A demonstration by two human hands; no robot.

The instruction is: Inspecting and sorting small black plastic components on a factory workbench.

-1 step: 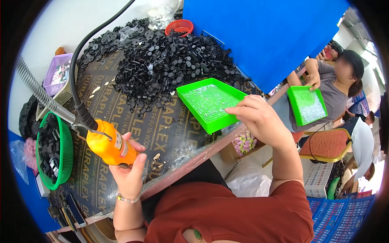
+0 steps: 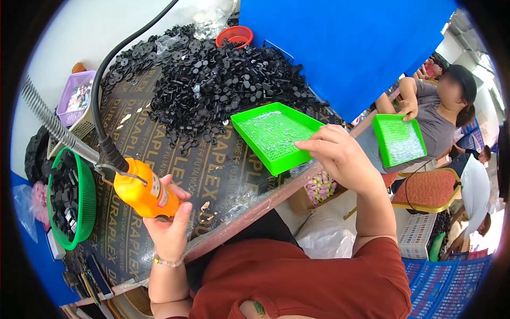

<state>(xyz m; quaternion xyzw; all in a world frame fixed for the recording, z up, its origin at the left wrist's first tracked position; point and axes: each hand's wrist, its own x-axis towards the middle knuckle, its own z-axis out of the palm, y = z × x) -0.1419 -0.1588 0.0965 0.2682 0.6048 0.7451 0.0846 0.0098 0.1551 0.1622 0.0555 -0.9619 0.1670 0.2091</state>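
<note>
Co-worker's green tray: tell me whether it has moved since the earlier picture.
Yes, slightly toward the picture's left: the co-worker's green tray, judged against the orange chair.

Top (image 2: 297,279): 1, rust-red, plain cloth, softly creased. Right sleeve (image 2: 383,260): short, matching rust-red, with the hem falling on the upper arm. Bracelet (image 2: 168,261): 1, beaded, pale with yellowish beads, worn at the left wrist. Pendant (image 2: 258,307): 1, small, green, set in the neck opening (image 2: 246,308) of the top; finer detail too small to tell. Hands: 2, ungloved, left hand (image 2: 169,226) and right hand (image 2: 344,159).
</note>
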